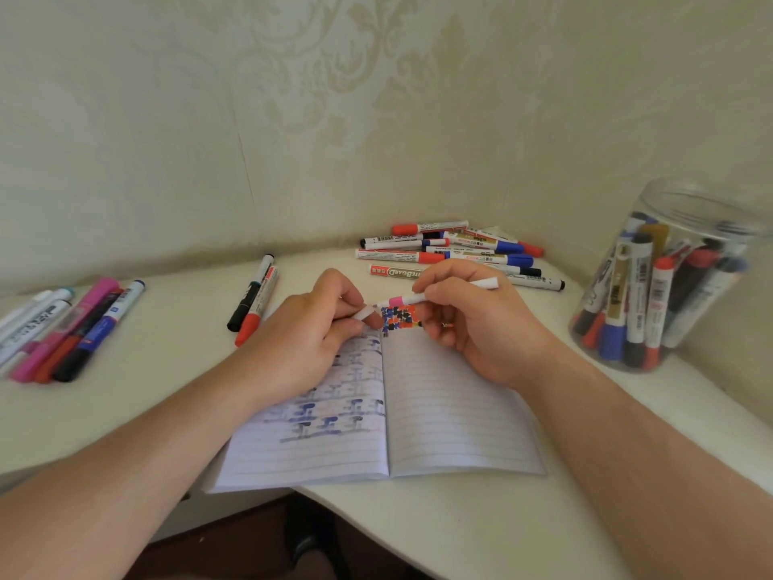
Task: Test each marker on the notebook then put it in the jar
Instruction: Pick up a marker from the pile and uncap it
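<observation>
My right hand (472,324) pinched the pink marker (443,291), and my left hand (309,328) pinched its white cap (363,313) just beside the tip, over the notebook (439,416). The jar (665,286) stood further right on the worktop (159,370). If my aim was poor, the tip could stain my fingers.

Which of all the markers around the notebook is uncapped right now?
The white marker with the pink collar, held in the right hand over the lined notebook; the left hand pinches its white cap. Loose ones look capped.
</observation>
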Available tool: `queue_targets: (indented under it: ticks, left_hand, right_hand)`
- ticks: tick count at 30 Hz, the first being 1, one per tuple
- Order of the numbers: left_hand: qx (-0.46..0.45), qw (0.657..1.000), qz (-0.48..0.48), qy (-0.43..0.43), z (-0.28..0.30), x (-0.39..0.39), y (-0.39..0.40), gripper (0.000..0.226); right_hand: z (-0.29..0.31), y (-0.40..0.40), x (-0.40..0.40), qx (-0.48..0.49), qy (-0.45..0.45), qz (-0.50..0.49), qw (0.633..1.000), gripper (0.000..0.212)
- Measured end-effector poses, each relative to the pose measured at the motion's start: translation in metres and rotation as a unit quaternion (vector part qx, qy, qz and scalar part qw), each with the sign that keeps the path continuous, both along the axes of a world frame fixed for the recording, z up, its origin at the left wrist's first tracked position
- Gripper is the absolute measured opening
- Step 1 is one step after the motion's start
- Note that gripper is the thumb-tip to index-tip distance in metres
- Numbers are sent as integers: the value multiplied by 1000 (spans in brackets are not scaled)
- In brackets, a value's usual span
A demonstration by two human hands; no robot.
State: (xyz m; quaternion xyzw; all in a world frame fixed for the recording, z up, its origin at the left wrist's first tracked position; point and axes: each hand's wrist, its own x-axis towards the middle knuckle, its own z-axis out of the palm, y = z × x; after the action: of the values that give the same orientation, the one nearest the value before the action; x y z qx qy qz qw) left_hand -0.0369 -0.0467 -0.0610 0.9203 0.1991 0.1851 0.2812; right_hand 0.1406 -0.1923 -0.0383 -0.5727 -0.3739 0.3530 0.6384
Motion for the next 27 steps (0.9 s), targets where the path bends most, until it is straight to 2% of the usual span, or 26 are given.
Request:
queue_targets:
  ticks: [5, 10, 13, 14, 15, 17, 19, 23, 27]
  left_hand:
    - [14, 1000, -7, -4, 0, 0, -1, 20]
    - [22, 999, -33, -15, 2, -1, -2, 21]
    - [29, 999, -39, -17, 2, 0, -6, 19]
    - [36, 998, -38, -21, 2, 0, -7, 19]
    - [46, 998, -39, -26, 2, 0, -7, 19]
    - [69, 996, -40, -31, 2, -1, -8, 21]
    - [84, 995, -41, -32, 2, -1, -8, 22]
    - [106, 992, -44, -45, -1, -1, -8, 22]
    - [114, 991, -20, -67, -5, -3, -7, 18]
  right_hand:
    - [-3, 1, 0, -20, -32, 0, 999, 29]
    - [-4, 3, 0, -26, -71, -1, 997, 13]
    - [-5, 4, 0, -6, -34, -31, 999, 5]
    - [-6, 4, -1, 7, -10, -37, 999, 7]
    - [-6, 5, -2, 14, -1, -47, 999, 20]
    - [-6, 5, -6, 11, -40, -69, 997, 48]
    - [-6, 6, -11, 3, -95, -92, 991, 63]
    - [-8, 9, -17, 3, -124, -101, 987, 58]
    - [-12, 10, -20, -18, -184, -96, 978, 67]
